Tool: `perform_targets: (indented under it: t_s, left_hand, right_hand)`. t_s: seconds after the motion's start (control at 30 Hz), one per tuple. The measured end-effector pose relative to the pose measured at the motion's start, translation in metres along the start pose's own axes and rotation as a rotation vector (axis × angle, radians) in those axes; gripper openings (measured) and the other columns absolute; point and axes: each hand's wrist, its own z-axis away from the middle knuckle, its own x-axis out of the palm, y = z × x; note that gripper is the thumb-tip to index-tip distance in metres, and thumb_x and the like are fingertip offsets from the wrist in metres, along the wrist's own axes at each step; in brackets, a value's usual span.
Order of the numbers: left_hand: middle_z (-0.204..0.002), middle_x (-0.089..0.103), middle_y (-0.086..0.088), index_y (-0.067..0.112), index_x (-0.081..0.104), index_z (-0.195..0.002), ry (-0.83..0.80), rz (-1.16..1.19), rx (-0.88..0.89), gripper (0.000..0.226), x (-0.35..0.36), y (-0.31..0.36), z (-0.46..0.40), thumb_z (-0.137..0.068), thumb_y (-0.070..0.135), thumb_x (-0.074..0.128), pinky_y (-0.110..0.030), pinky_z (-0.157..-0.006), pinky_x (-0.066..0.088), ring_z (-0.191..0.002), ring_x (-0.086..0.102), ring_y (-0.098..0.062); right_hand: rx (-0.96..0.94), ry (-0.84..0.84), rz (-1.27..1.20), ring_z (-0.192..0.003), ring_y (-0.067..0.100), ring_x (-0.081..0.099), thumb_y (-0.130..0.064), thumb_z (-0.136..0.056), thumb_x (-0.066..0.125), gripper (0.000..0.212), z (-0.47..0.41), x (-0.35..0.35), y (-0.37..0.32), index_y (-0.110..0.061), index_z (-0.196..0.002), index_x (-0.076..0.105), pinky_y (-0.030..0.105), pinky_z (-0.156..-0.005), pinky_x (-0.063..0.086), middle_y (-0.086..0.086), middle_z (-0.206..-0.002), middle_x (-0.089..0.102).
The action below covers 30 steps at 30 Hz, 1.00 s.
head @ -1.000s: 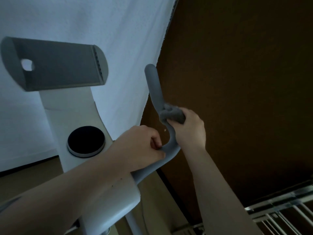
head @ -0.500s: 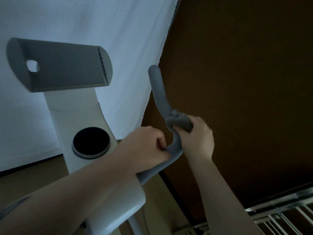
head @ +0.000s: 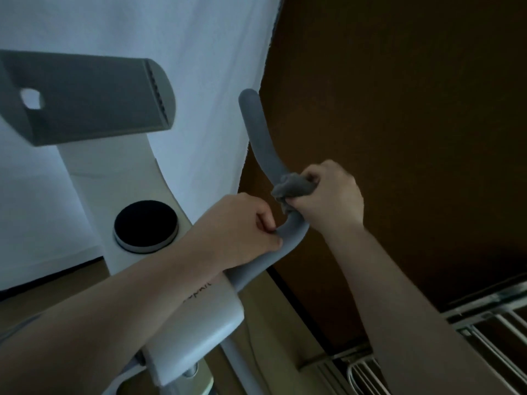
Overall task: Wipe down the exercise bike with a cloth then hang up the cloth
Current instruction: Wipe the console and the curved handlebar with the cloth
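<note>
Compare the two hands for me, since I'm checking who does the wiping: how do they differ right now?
The right hand grips a bunched grey cloth around the handlebar; the left hand holds the bar bare, with no cloth. The right hand sits higher, just above the bend; the left hand sits lower, nearer the white bike body. Both have fingers curled around the same grey handlebar.
</note>
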Motion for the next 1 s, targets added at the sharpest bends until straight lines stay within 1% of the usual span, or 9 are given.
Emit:
perform_targets:
  t_s: [0.07, 0.17, 0.33, 0.47, 0.57, 0.7, 0.8, 0.9, 1.0]
  left_hand:
    - [-0.075, 0.069, 0.011, 0.027, 0.070, -0.081, 0.003, -0.001, -0.004, 0.008, 0.000, 0.000, 0.001, -0.078, 0.034, 0.072, -0.013, -0.063, 0.048, -0.069, 0.061, 0.001]
    - [-0.077, 0.069, 0.011, 0.026, 0.070, -0.082, 0.004, -0.009, 0.010, 0.009, -0.001, 0.000, 0.003, -0.078, 0.034, 0.072, -0.018, -0.068, 0.052, -0.071, 0.062, -0.001]
    - [-0.079, 0.069, 0.010, 0.025, 0.071, -0.084, 0.022, 0.001, 0.006, 0.009, -0.002, 0.003, 0.005, -0.080, 0.033, 0.071, -0.024, -0.072, 0.055, -0.072, 0.062, -0.002]
    - [-0.078, 0.068, 0.011, 0.027, 0.069, -0.085, 0.016, -0.010, 0.020, 0.009, -0.002, 0.001, 0.007, -0.079, 0.034, 0.070, -0.026, -0.074, 0.056, -0.073, 0.062, 0.000]
    - [-0.077, 0.066, 0.014, 0.029, 0.069, -0.085, 0.008, 0.007, 0.012, 0.008, -0.003, 0.001, 0.006, -0.079, 0.034, 0.069, -0.024, -0.073, 0.055, -0.073, 0.061, 0.001]
    - [-0.078, 0.069, 0.008, 0.024, 0.071, -0.082, 0.004, -0.015, 0.007, 0.008, -0.003, 0.004, 0.005, -0.080, 0.031, 0.066, -0.025, -0.072, 0.056, -0.072, 0.063, -0.004]
    - [-0.078, 0.070, 0.008, 0.023, 0.071, -0.082, -0.001, 0.008, -0.010, 0.008, -0.004, 0.004, 0.006, -0.080, 0.029, 0.066, -0.024, -0.072, 0.056, -0.073, 0.064, -0.004]
    - [-0.079, 0.070, 0.007, 0.022, 0.072, -0.083, 0.001, 0.030, -0.002, 0.008, -0.004, 0.004, 0.007, -0.081, 0.028, 0.066, -0.024, -0.072, 0.055, -0.074, 0.064, -0.006]
    - [-0.082, 0.071, 0.006, 0.021, 0.073, -0.085, -0.011, 0.063, -0.010, 0.009, -0.007, 0.003, 0.007, -0.080, 0.026, 0.068, -0.016, -0.065, 0.050, -0.076, 0.065, -0.006]
  right_hand:
    - [0.055, -0.110, -0.022, -0.075, 0.010, 0.059, -0.034, -0.065, 0.083, 0.029, -0.010, -0.009, 0.001, -0.030, -0.072, 0.055, 0.024, -0.053, 0.047, -0.010, -0.082, 0.060]
    - [0.065, -0.138, -0.093, -0.062, 0.008, 0.065, -0.039, -0.063, 0.084, 0.029, 0.001, -0.013, 0.011, -0.028, -0.079, 0.063, 0.025, -0.051, 0.052, -0.007, -0.073, 0.066]
    - [-0.022, 0.029, -0.056, -0.075, 0.010, 0.060, -0.037, -0.059, 0.087, 0.053, -0.009, -0.003, -0.002, -0.027, -0.094, 0.048, 0.032, -0.059, 0.054, -0.010, -0.083, 0.058]
    - [-0.172, 0.136, -0.187, -0.075, 0.003, 0.061, -0.043, -0.066, 0.083, 0.039, 0.018, 0.006, 0.013, -0.028, -0.085, 0.052, 0.035, -0.059, 0.055, -0.012, -0.079, 0.061]
    - [-0.232, 0.173, -0.272, -0.078, 0.002, 0.062, -0.037, -0.064, 0.085, 0.031, 0.021, 0.010, 0.025, -0.028, -0.083, 0.062, 0.035, -0.061, 0.055, -0.015, -0.081, 0.063]
    - [-0.425, 0.156, -0.110, -0.082, 0.003, 0.052, -0.029, -0.062, 0.087, 0.029, -0.006, 0.015, 0.015, -0.023, -0.077, 0.064, 0.018, -0.059, 0.042, -0.013, -0.089, 0.055]
    - [-0.582, 0.178, 0.081, -0.085, 0.007, 0.050, -0.024, -0.061, 0.087, 0.028, -0.021, 0.019, 0.008, -0.021, -0.079, 0.066, 0.016, -0.058, 0.035, -0.010, -0.090, 0.056]
    - [-0.556, 0.100, 0.068, -0.085, 0.005, 0.049, -0.024, -0.061, 0.087, 0.028, -0.020, 0.013, 0.015, -0.022, -0.083, 0.069, 0.017, -0.061, 0.038, -0.013, -0.089, 0.055]
    - [-0.599, -0.065, 0.061, -0.087, 0.005, 0.051, -0.030, -0.063, 0.085, 0.033, -0.022, 0.002, 0.017, -0.027, -0.093, 0.071, 0.028, -0.070, 0.049, -0.014, -0.091, 0.055]
